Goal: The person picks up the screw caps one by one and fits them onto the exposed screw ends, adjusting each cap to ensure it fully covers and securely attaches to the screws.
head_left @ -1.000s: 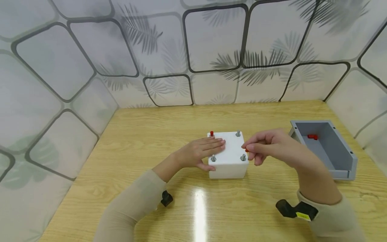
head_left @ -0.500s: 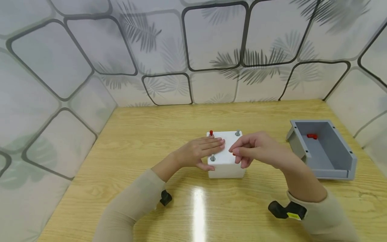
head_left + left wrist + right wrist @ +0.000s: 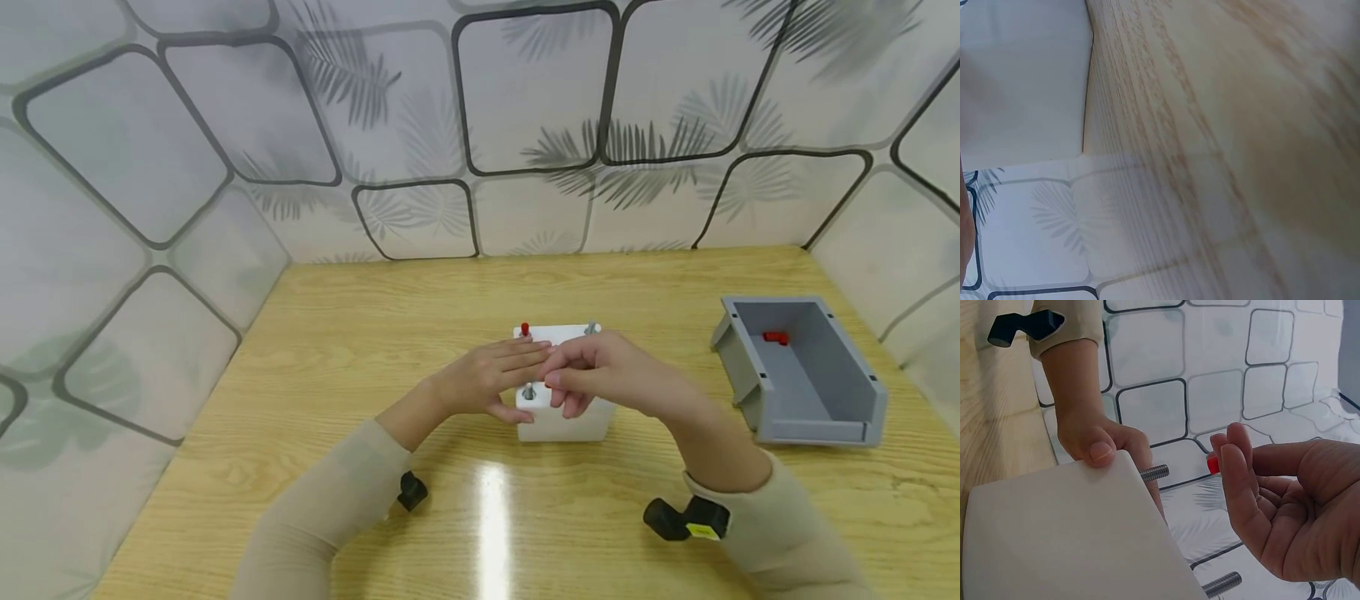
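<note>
A white box (image 3: 564,426) stands on the table with upright threaded bolts at its top corners. My left hand (image 3: 491,377) rests on it, fingers straight across the top and thumb against the front face. Between thumb and fingertips, my right hand (image 3: 609,372) pinches a small red cap (image 3: 1212,464). That cap is just off the tip of the near-left bolt (image 3: 1155,472), apart from it in the right wrist view. A red cap (image 3: 525,329) sits on the far-left bolt. Bare metal shows on the far-right bolt (image 3: 591,328); in the head view my right hand hides the near-right bolt (image 3: 1222,585).
On the right of the wooden table (image 3: 360,333) stands a grey open-front bin (image 3: 813,432), with small red pieces (image 3: 777,337) lying inside near its back. A patterned wall covering (image 3: 420,108) encloses the table's back and sides.
My right hand has moved left across the box with the red cap, from the near-right bolt toward the near-left one. My left hand has stayed on the box.
</note>
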`<state>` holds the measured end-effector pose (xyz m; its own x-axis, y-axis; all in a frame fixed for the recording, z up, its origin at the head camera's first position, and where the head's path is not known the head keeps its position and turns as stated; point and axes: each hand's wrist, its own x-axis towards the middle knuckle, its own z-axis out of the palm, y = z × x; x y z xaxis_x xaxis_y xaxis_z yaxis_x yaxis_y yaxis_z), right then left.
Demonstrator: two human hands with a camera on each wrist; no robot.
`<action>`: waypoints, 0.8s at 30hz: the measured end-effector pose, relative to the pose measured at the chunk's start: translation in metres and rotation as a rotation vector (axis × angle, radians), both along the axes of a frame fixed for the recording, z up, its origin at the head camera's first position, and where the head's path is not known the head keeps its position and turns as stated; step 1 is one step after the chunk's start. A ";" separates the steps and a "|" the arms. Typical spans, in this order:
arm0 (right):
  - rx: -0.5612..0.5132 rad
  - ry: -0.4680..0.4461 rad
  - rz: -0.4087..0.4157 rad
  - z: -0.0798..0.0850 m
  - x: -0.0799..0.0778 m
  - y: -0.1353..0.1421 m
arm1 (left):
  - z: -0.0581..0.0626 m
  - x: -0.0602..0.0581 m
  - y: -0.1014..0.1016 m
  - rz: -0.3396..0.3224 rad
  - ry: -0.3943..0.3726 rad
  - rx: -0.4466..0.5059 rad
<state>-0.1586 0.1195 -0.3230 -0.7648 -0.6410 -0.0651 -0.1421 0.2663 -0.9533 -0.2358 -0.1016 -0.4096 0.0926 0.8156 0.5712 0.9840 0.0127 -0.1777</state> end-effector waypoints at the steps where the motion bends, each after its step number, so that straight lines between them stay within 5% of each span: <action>1: -0.003 -0.002 0.002 0.000 -0.001 -0.002 | 0.000 0.000 0.000 0.002 0.001 0.000; 24: 0.004 -0.068 -0.008 -0.011 -0.014 -0.017 | -0.003 -0.003 -0.001 -0.015 0.035 0.024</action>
